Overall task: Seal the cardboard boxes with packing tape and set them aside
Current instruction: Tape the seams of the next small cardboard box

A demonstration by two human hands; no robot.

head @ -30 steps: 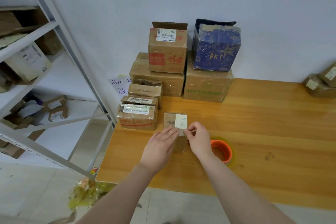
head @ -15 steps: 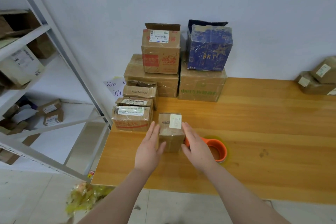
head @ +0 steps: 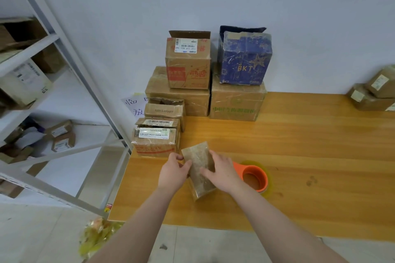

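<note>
A small brown cardboard box [head: 197, 161] lies tipped over on the wooden table [head: 310, 145], a plain taped face turned up. My left hand [head: 174, 172] grips its left edge with curled fingers and thumb. My right hand [head: 222, 173] holds its right side, fingers spread over the top face. An orange roll of packing tape [head: 255, 178] lies flat on the table just right of my right hand.
Stacked cardboard boxes [head: 188, 62] and a blue box [head: 244, 57] stand against the wall at the back. Smaller taped boxes [head: 156, 139] sit at the table's left edge. More boxes [head: 374, 94] sit far right. A metal shelf rack [head: 64, 53] stands on the left.
The small box stood upright between my hands with its label facing up; both hands have now gripped it and tipped it over toward me, showing a plain face.
</note>
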